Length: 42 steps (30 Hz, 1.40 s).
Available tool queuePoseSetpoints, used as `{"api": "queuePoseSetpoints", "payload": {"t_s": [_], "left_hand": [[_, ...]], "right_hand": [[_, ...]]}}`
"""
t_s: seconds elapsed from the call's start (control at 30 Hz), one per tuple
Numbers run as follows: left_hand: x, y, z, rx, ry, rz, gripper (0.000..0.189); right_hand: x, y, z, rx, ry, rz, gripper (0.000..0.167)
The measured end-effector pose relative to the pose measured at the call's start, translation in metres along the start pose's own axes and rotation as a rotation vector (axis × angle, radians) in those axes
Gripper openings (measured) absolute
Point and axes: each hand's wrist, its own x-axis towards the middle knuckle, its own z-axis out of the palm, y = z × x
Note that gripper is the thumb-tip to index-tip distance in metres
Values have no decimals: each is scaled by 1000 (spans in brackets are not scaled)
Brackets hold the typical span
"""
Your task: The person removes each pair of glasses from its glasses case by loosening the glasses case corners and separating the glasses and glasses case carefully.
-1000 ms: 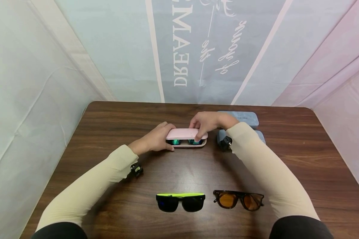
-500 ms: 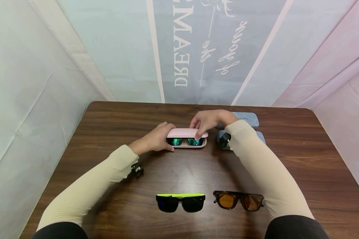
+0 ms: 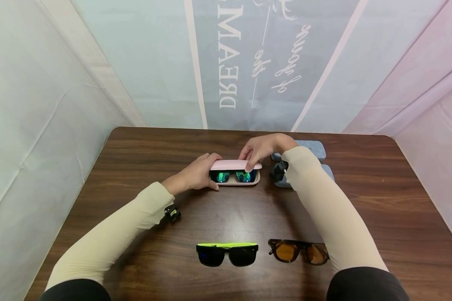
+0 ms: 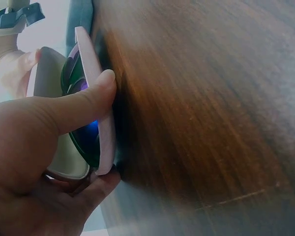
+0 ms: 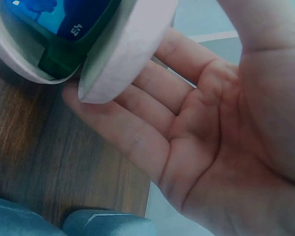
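Observation:
A pink glasses case [image 3: 231, 164] stands half open at the middle of the table in the head view. Inside it lies a pair of sunglasses [image 3: 245, 177] with mirrored blue-green lenses. My left hand [image 3: 199, 173] grips the case's left end; in the left wrist view its thumb [image 4: 88, 103] presses the front rim of the base. On the right, my right hand [image 3: 263, 148] holds the lid, thumb at its front edge and fingers behind. The right wrist view shows the lid [image 5: 132, 49] tilted up, with several fingers [image 5: 132, 130] against its outer side.
Black sunglasses [image 3: 227, 255] with neon-green arms lie near the front of the table [image 3: 154, 146]. Beside them are brown-framed sunglasses [image 3: 286, 252] with amber lenses, partly behind my right sleeve. At the back right sits an open blue case [image 3: 312, 149], partly covered by my right arm.
The lid of the pink case has tilted further up and back with my right hand, so more of the mirrored lenses shows. My left hand has stayed in place.

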Motion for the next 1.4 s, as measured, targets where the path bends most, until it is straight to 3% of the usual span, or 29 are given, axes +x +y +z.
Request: {"api": "queuePoseSetpoints", "payload": {"t_s": [0.8,1.2,1.4], "left_hand": [[-3,-2,2,32,52,14,85],[-6,-1,2,2,91,30,90],[-6,-2,4,20,99,26,97]], "right_hand": [[-2,6,-1,141,-96,-46,54],[-4,9,-2,180,-66,-64,43],[-8,18,0,210,-32,-77,48]]}}
